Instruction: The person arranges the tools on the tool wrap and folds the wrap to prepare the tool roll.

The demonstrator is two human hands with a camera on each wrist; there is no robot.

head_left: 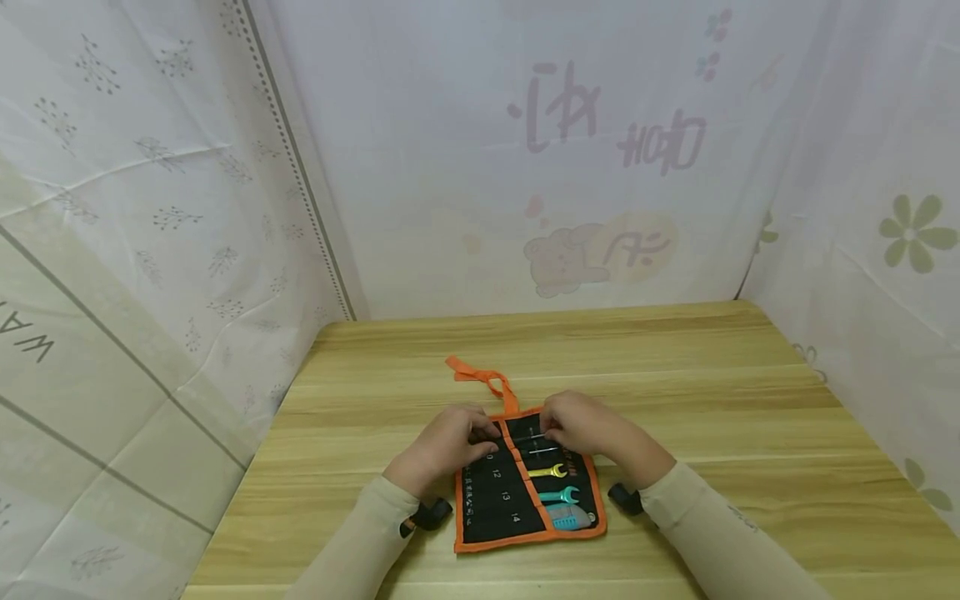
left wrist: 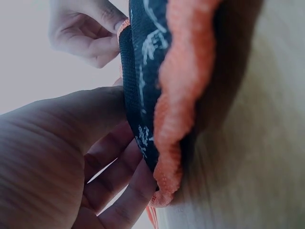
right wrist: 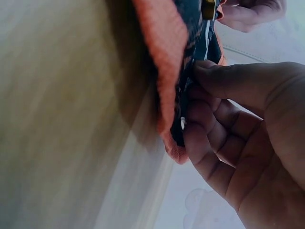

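A black tool pouch (head_left: pixel 487 517) with orange edging lies unrolled on the table. White numbers run down its left pocket panel. From the pockets stick out a yellow wrench (head_left: pixel 549 472), a teal wrench (head_left: pixel 561 495), a teal-and-grey handled tool (head_left: pixel 570 517) and a slim metal shaft (head_left: pixel 543 451). My right hand (head_left: pixel 579 425) pinches another thin metal rod (head_left: pixel 529 437) at the top slot; its kind is hard to tell. Over the upper left of the pouch, my left hand (head_left: pixel 450 442) touches the black fabric with thumb and loosely bent fingers (left wrist: pixel 131 191).
An orange tie strap (head_left: pixel 480 375) extends from the pouch's far edge onto the wood-grain table (head_left: pixel 360 367). Printed cloth (head_left: pixel 450 167) hangs behind and at both sides. Dark wrist-worn devices (head_left: pixel 431 514) sit at both cuffs, close to the pouch.
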